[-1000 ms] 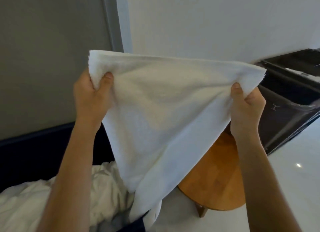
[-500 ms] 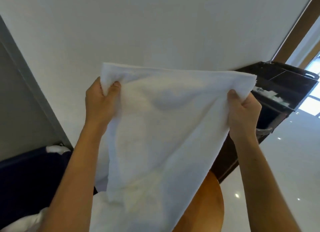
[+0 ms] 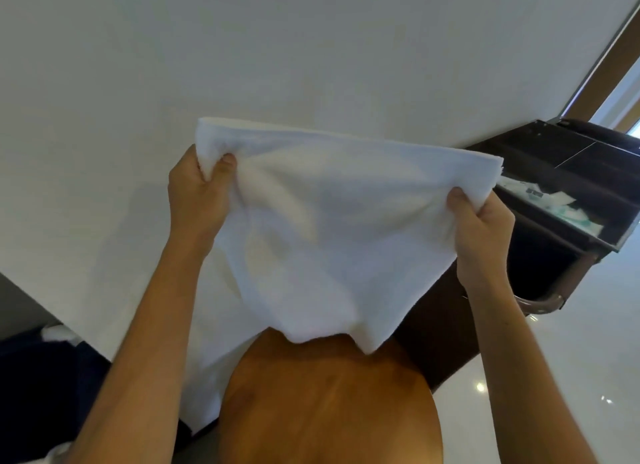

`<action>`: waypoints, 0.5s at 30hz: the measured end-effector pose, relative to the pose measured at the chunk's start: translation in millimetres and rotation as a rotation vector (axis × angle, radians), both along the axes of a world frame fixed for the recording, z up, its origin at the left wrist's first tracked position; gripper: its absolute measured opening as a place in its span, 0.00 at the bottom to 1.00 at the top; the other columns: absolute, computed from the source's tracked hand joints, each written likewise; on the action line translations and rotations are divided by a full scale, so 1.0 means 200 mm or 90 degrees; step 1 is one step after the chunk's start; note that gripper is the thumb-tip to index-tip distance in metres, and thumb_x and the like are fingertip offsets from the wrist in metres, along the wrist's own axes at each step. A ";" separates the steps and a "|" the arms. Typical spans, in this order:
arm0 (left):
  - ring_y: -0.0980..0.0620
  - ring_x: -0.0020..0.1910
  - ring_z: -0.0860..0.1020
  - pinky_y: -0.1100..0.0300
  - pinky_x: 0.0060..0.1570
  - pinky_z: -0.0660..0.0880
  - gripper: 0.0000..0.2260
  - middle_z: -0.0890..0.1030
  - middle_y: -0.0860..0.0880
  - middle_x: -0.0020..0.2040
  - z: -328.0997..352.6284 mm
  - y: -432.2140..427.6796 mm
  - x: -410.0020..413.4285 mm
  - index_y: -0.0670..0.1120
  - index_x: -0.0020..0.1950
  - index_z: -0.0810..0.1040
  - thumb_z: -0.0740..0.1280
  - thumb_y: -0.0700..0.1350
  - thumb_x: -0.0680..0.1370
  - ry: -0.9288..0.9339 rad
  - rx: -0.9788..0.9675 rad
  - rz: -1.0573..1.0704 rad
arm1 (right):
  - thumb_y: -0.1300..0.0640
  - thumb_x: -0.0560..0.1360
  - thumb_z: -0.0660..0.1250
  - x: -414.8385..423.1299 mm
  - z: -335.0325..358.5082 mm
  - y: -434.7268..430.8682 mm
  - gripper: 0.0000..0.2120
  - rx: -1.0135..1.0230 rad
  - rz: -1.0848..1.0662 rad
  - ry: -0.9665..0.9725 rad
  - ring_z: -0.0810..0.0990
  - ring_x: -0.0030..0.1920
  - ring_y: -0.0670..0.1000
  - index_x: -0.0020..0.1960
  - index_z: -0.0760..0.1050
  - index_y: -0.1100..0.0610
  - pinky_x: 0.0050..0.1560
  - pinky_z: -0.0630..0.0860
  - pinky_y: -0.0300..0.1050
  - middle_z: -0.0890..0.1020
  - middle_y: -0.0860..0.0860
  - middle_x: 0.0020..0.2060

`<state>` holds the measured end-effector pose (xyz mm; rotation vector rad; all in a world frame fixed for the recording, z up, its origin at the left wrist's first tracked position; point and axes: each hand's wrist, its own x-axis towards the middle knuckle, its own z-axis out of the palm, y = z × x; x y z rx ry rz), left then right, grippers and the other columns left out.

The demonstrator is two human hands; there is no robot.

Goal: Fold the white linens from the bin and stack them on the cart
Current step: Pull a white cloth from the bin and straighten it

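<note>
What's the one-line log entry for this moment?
left hand: grips white terry towel corner | right hand: grips opposite corner | towel: hanging over round wooden table

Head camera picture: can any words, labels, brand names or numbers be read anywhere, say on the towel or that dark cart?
None can be read.
The white towel shows no tag or print.
The small white and teal packets in the dark cart may carry print, but they are too blurred to read.

Both arms raised fwd. L hand [image 3: 199,189] and R hand [image 3: 479,228]: fingers curled, thumbs pinching towel [image 3: 329,221] top corners.
</note>
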<state>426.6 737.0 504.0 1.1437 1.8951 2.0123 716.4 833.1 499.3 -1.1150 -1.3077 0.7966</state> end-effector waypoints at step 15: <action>0.53 0.45 0.78 0.58 0.45 0.74 0.09 0.81 0.54 0.45 -0.35 -0.42 0.46 0.56 0.47 0.78 0.66 0.40 0.78 -0.124 -0.111 -0.014 | 0.60 0.80 0.62 0.38 -0.39 -0.27 0.07 -0.099 0.050 -0.023 0.76 0.47 0.42 0.57 0.74 0.56 0.46 0.72 0.36 0.77 0.42 0.46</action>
